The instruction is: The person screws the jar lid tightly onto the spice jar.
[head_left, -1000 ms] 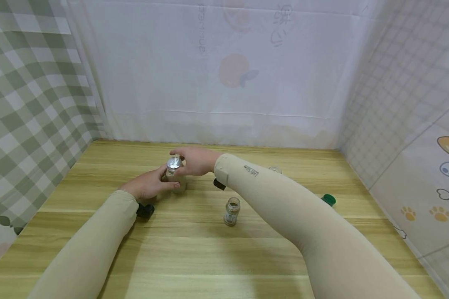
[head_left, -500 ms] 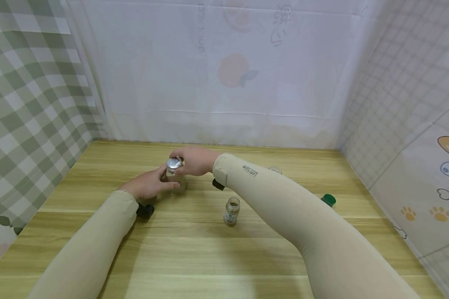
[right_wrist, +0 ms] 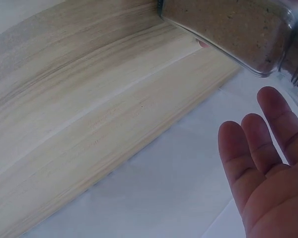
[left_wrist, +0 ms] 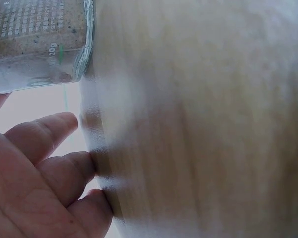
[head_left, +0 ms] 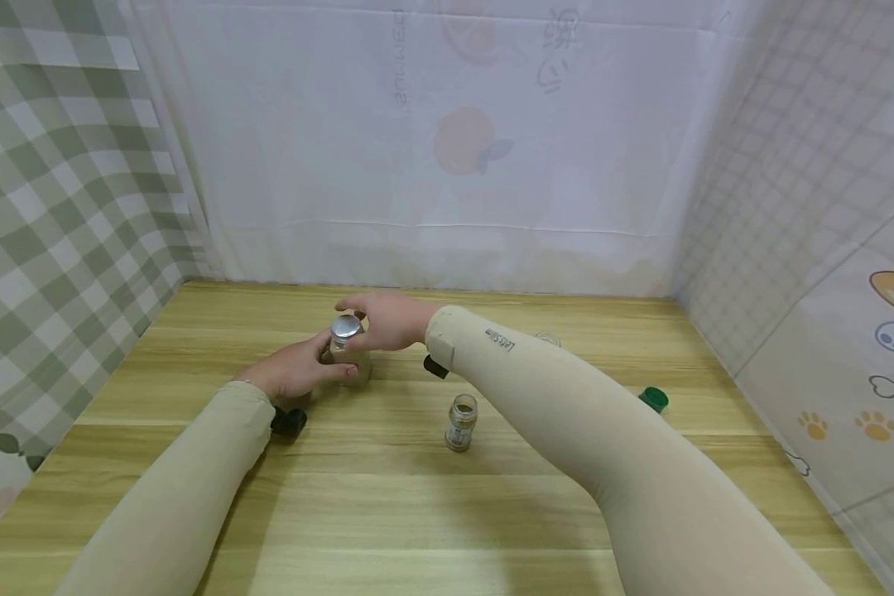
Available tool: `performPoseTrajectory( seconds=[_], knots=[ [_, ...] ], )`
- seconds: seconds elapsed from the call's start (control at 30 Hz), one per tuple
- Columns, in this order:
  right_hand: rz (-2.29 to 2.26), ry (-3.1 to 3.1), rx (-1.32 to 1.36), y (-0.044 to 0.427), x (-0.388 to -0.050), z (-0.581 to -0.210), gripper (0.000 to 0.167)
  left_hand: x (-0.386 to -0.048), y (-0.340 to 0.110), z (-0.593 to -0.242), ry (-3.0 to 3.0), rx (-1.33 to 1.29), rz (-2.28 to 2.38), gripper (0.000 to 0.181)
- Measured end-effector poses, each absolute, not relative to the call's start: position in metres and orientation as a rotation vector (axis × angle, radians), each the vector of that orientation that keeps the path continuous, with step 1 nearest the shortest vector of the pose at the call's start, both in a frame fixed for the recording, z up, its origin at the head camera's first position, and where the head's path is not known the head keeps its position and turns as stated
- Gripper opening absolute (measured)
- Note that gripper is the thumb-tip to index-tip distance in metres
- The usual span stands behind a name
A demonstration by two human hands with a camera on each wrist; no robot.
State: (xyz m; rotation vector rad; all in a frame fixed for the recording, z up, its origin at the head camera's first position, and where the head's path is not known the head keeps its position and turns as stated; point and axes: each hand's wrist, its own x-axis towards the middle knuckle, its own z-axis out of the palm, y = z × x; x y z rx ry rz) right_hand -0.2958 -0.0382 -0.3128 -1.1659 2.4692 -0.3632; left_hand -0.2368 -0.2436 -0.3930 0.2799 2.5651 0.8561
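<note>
A squarish glass spice jar (head_left: 356, 370) with a shiny silver lid (head_left: 346, 326) stands at the left back of the table. It contains a brown, speckled powder, seen close up in the right wrist view. My left hand (head_left: 289, 368) grips the jar's body between thumb and fingers, and its lower fingers (left_wrist: 67, 173) are off the glass. From the right, my right hand (head_left: 395, 321) pinches the lid with thumb and forefinger. The other fingers (right_wrist: 237, 144) of that hand extend free beside the jar. Part of the printed label (left_wrist: 27, 20) shows in the left wrist view.
A small lidless spice jar (head_left: 461, 424) stands upright mid-table. A green cap (head_left: 654, 399) lies to the right, partly behind my right sleeve (head_left: 566, 406). Beyond that forearm, the clear rim of another container (head_left: 548, 338) peeks out. White and checked cloths enclose the table.
Both hands and the jar keep almost the same place. Only the reflection on the silver lid looks different.
</note>
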Motion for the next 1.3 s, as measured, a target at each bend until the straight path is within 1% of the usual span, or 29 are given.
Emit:
performPoseTrajectory(
  seconds=[0.2,0.43,0.7,0.77,0.9,0.97,1.13,1.3],
  knots=[
    [-0.343,2.455,-1.209,-0.0379,-0.2961,-0.3090,0.051,-0.2369,-0.2426,-0.3935,2.564,0.286,0.866,0.096],
    [-0.354,2.487,-1.172,-0.0405,-0.2950,-0.3095,0.040,-0.2376,-0.2439,-0.3948,2.573,0.293,0.876,0.095],
    [-0.333,2.524,-1.157,-0.0423,-0.2939,-0.3117,0.041,-0.2382,-0.2445,-0.3954,2.570,0.290,0.877,0.098],
    [-0.339,2.518,-1.159,-0.0415,-0.2940,-0.3121,0.046,-0.2376,-0.2443,-0.3951,2.569,0.287,0.877,0.097],
    [-0.351,2.494,-1.149,-0.0390,-0.2941,-0.3114,0.063,-0.2365,-0.2436,-0.3943,2.566,0.282,0.874,0.095],
    [-0.351,2.479,-1.162,-0.0378,-0.2945,-0.3109,0.065,-0.2363,-0.2430,-0.3939,2.566,0.285,0.869,0.095],
    [-0.329,2.464,-1.226,-0.0371,-0.2950,-0.3096,0.053,-0.2364,-0.2426,-0.3934,2.563,0.298,0.870,0.096],
    [-0.324,2.484,-1.215,-0.0389,-0.2948,-0.3108,0.043,-0.2364,-0.2428,-0.3942,2.560,0.304,0.882,0.095]
  ],
)
